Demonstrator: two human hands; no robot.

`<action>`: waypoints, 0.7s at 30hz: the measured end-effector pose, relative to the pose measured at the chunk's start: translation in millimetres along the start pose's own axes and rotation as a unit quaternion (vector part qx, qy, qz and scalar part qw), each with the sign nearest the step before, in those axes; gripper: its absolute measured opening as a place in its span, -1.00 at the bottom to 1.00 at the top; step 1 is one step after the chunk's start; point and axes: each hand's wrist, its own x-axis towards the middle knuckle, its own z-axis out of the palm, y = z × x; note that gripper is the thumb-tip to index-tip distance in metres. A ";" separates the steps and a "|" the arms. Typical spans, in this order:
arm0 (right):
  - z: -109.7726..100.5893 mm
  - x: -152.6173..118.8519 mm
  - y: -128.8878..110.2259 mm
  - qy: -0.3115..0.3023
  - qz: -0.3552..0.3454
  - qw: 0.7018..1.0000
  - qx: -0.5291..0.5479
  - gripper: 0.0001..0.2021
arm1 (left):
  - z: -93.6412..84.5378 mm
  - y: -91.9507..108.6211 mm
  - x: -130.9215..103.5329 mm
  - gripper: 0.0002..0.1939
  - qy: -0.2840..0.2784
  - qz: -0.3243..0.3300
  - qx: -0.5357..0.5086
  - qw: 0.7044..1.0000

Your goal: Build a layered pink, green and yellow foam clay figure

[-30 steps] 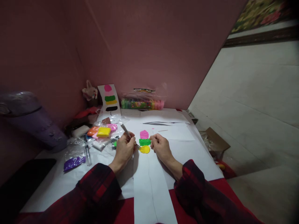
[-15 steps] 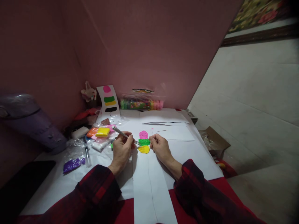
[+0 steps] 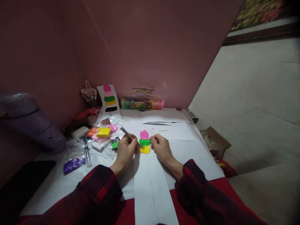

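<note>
My left hand [image 3: 126, 152] is closed around a fork [image 3: 126, 132], its handle slanting up to the left. The tines reach down to the upper left of a flat yellow clay piece [image 3: 147, 150], which has grooves on its left side. Above the yellow lie a textured green clay band [image 3: 145, 142] and a rough pink clay dome [image 3: 144, 134], all on a long white paper strip [image 3: 145, 184]. Beside the green band's right end, my right hand [image 3: 161, 147] has thumb and forefinger pinched together; what they hold, if anything, is hidden.
To the left lie bagged clay packs, among them a yellow pack [image 3: 103, 132] and a purple pack [image 3: 73, 165]. A coloured sample sheet [image 3: 109, 107] leans on the wall near a bag of clay sticks [image 3: 142, 104]. A lilac bottle [image 3: 39, 128] stands far left.
My left hand and the fork have shifted slightly right. The tines have gone from the green band's left edge down to the yellow clay. My right hand has barely moved.
</note>
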 end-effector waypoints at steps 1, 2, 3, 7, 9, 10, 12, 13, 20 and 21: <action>-0.1 -0.1 0.0 0.000 -0.001 1.000 0.001 -0.72 | -0.3 0.2 0.6 -0.86 0.001 0.002 0.003 1.000; -0.1 -0.1 0.0 -0.001 -0.001 1.000 0.002 -0.72 | -0.5 0.5 1.0 -0.87 0.002 0.006 0.008 1.000; -0.2 -0.2 0.1 -0.001 -0.001 1.000 0.003 -0.72 | -0.9 0.7 1.5 -0.88 0.004 0.010 0.014 1.000; -0.3 -0.7 0.2 0.000 0.000 1.000 0.005 -0.72 | -2.7 1.3 2.8 -0.90 0.017 0.021 0.044 0.999; -0.5 -0.9 0.0 -0.001 0.000 1.000 0.005 -0.72 | -3.5 1.8 3.0 -0.90 0.023 0.025 0.055 0.998; -0.6 -0.9 -0.1 -0.002 0.001 1.000 0.004 -0.72 | -3.9 2.1 3.0 -0.90 0.025 0.027 0.060 0.997; -0.8 -1.0 -0.6 -0.001 0.003 1.000 0.004 -0.72 | -4.4 3.1 2.9 -0.91 0.030 0.035 0.070 0.996; -0.8 -1.0 -0.8 -0.001 0.004 1.000 0.003 -0.72 | -4.6 3.6 2.7 -0.91 0.032 0.038 0.074 0.996; -1.3 -1.5 -1.4 -0.007 0.007 1.000 0.006 -0.72 | -7.3 3.7 3.2 -0.94 0.054 0.044 0.091 0.993; -1.3 -1.6 -1.4 -0.007 0.007 1.000 0.006 -0.72 | -7.7 3.5 3.3 -0.94 0.057 0.047 0.093 0.993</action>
